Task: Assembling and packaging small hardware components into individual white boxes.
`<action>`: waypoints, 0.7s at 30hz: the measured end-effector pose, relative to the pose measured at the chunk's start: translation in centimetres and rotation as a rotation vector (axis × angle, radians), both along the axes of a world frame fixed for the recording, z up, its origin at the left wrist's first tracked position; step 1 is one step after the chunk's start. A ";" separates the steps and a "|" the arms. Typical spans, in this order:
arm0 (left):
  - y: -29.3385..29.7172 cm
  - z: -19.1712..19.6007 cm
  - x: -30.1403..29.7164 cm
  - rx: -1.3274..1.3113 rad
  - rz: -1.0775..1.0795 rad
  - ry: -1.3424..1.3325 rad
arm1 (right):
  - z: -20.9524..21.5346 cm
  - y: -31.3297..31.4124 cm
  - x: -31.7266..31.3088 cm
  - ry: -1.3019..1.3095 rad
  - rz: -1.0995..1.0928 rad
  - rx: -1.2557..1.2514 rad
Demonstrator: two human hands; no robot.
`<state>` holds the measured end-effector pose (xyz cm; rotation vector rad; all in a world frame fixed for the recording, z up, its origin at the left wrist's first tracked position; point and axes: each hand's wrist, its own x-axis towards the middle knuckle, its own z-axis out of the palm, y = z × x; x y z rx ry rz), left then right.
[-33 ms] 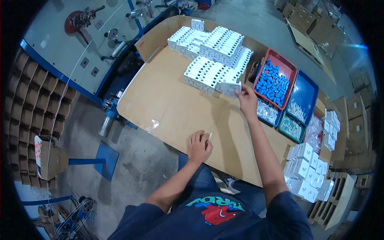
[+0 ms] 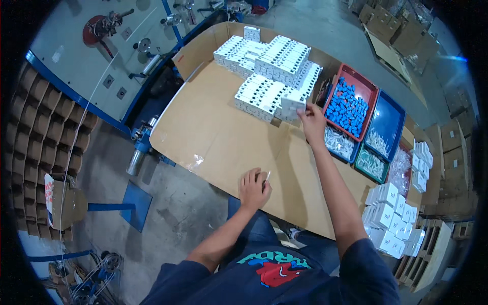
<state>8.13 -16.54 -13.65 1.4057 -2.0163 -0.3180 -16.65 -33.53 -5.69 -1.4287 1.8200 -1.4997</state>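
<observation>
My right hand pinches a small flat white box by its right edge, fingers closed. The box stands upright at the near right corner of the stacked white boxes; I cannot tell whether it touches them. My left hand rests near the front edge of the cardboard-covered table. Its fingers are curled, and a thin pale sliver sticks out by the thumb and forefinger, too small to name.
Right of the stacks stand a red tray of blue pieces, a blue tray and a green tray with white pieces. White box piles sit at the right. A machine flanks the table's left side.
The white box in my right hand is tipped slightly more upright, its face showing more. My left hand stays in place.
</observation>
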 end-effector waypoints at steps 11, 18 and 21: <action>0.0 0.4 0.2 0.065 -0.022 -0.036 | -2.2 -13.2 2.6 0.081 -0.209 -0.018; -0.1 0.2 0.5 0.075 -0.022 -0.032 | -3.3 -14.3 2.7 0.175 -0.234 -0.082; 0.0 0.3 0.5 0.063 -0.022 -0.025 | -3.2 -14.6 2.5 0.168 -0.228 -0.089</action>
